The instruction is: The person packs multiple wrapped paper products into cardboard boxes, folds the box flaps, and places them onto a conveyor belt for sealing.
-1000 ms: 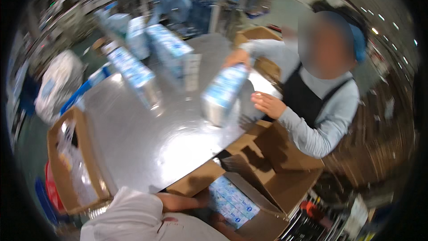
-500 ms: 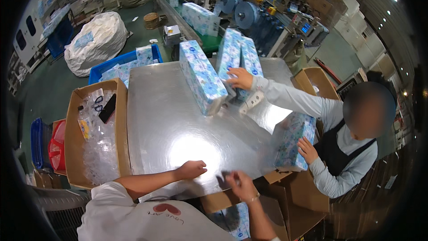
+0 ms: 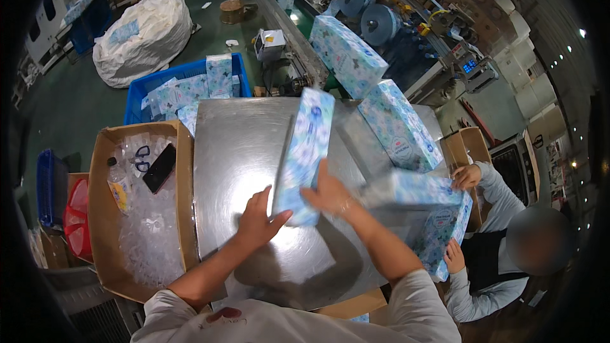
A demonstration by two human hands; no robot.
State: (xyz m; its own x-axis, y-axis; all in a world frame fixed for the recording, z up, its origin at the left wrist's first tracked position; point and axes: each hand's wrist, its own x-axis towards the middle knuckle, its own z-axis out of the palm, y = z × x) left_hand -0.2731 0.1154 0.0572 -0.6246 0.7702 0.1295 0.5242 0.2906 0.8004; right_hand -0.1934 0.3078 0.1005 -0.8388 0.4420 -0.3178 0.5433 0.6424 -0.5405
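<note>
In the head view, the right hand (image 3: pixel 330 194) is gripping one floral pack (image 3: pixel 307 146) mid-frame; the left hand (image 3: pixel 258 220) is reaching half-open to its lower-left corner. Two blue rolls (image 3: pixel 381 25) are showing upper right, one phone (image 3: pixel 159 169) lying left.

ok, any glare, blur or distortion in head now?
Head view: glare whitens the metal tabletop near the left hand; motion blur smears the blue floral pack at the right hand; dark shadow lies on the tabletop's near side; fisheye bends edges toward the black rim.
</note>
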